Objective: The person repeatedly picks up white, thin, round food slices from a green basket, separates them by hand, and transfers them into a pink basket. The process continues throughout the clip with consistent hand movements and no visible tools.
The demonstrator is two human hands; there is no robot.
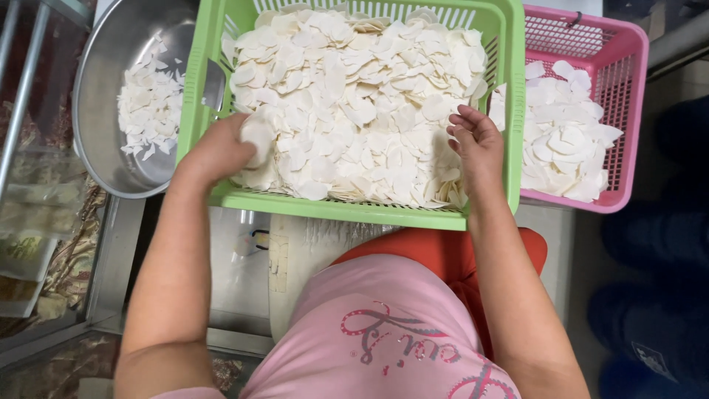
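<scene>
Both bare forearms reaching forward, left hand (221, 148) curled palm-down, right hand (476, 140) half-open, fingers bent

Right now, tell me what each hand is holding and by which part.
The left hand grips a white chip by its edge, in the green basket. The right hand rests among the chips with curled fingers; whether it holds one cannot be told.

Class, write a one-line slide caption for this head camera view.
Both hands, left and right, sort pale thin slices in a green basket, between a metal bowl and a pink basket.
</scene>
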